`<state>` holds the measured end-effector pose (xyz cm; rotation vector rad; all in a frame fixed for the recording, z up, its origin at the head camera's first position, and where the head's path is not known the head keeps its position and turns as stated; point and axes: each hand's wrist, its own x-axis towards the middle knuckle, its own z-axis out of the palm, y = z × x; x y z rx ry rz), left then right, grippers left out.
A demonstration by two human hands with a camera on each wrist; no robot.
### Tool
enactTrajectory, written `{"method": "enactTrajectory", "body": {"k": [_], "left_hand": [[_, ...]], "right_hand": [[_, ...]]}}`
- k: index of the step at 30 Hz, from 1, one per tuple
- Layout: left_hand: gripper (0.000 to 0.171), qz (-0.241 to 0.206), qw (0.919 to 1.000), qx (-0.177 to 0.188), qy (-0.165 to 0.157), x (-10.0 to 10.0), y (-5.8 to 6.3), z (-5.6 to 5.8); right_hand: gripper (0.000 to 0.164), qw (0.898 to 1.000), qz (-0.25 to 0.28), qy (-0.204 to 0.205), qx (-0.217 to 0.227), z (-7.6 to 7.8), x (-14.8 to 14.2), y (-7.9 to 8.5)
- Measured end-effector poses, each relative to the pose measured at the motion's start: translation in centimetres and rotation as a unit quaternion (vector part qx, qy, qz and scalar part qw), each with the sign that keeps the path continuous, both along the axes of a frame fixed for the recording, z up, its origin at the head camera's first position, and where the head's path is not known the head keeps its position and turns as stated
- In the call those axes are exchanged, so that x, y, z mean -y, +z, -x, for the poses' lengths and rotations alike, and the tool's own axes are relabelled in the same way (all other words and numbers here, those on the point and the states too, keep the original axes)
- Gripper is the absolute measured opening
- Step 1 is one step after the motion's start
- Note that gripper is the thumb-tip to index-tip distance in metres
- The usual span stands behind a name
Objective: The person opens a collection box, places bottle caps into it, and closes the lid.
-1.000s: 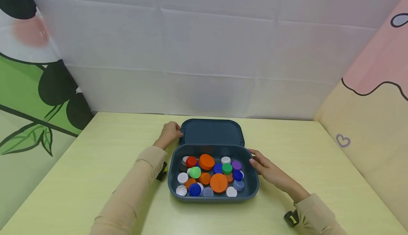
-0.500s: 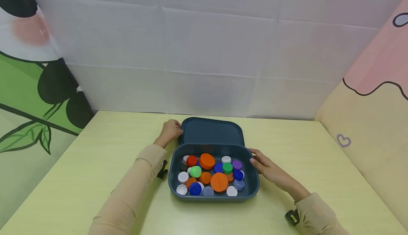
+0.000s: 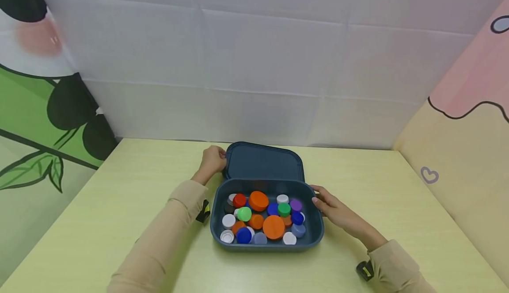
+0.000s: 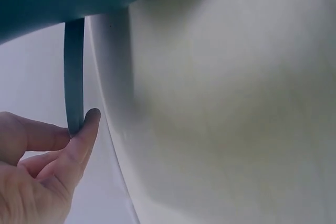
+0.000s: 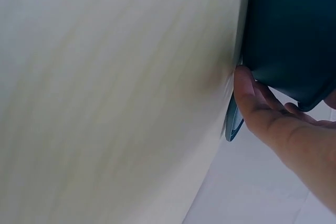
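A dark blue plastic box (image 3: 267,249) stands on the table, filled with bottle caps in several colours, among them a large orange cap (image 3: 273,227). Behind it is the matching lid (image 3: 264,162), tilted with its left end raised. My left hand (image 3: 212,160) pinches the lid's left edge; the left wrist view shows thumb and fingers on either side of the lid's thin rim (image 4: 74,77). At the box's right end, my right hand (image 3: 339,215) grips the wall, thumb at the rim. Its fingers (image 5: 252,98) lie against the outer corner in the right wrist view.
The pale yellow table (image 3: 159,169) ends at a white cloth backdrop (image 3: 258,63) close behind the lid. Printed panels with cartoon shapes stand on the left (image 3: 43,120) and right (image 3: 469,151).
The lid's left end has risen slightly, with my left hand moving up along with it. My right hand and the box keep nearly the same place.
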<state>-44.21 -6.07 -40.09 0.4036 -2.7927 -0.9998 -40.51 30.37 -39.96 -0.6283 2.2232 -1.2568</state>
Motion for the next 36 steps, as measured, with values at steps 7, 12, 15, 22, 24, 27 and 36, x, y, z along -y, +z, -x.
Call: {"method": "enactTrajectory", "body": {"k": [7,12,15,22,24,27,36], "left_hand": [[0.029,-0.028,0.9995,-0.012,0.007,-0.3,0.5,-0.3],[0.029,-0.046,0.9982,-0.033,0.017,-0.4,0.6,-0.4],[0.029,-0.047,0.9974,-0.050,0.021,-0.5,0.7,-0.5],[0.030,-0.049,0.9938,-0.099,0.013,-0.6,1.2,-1.0],[0.030,-0.053,0.9925,-0.110,0.010,-0.7,1.4,-1.2],[0.030,-0.056,0.9903,-0.127,0.012,-0.7,1.8,-1.4],[0.029,-0.076,0.9777,-0.196,0.006,-0.4,2.6,-2.2]], "right_hand": [[0.049,1.000,-0.008,-0.008,0.001,0.1,0.0,0.0],[0.050,1.000,-0.005,-0.001,-0.012,0.3,0.0,0.0],[0.048,1.000,0.000,0.000,-0.019,0.4,0.0,0.0],[0.043,0.999,0.014,-0.004,-0.045,0.9,0.3,-0.1],[0.042,0.998,0.021,-0.005,-0.050,1.0,0.4,-0.1],[0.039,0.998,0.029,-0.016,-0.056,1.2,0.5,-0.2],[0.037,0.991,0.044,-0.112,-0.051,2.5,1.6,0.7]]}}
